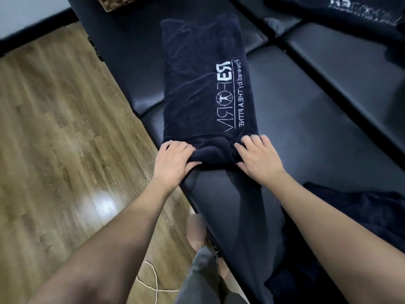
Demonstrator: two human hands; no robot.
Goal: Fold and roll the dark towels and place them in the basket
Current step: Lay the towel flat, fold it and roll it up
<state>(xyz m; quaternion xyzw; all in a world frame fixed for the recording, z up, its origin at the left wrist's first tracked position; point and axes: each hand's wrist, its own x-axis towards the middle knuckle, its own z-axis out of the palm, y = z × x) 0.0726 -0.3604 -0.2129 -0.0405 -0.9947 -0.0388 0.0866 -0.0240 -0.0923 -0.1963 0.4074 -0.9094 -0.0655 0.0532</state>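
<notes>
Rolling barely begun, I judge: left hand and right hand grip the folded towel at its near end; basket, upper left, awaits

I see bare black worktop open to the right of the folded towel, room enough for my right hand. A crumpled dark towel heap crowds the near right. The worktop's left edge drops to wooden floor. Far left, what may be the basket sits.
</notes>
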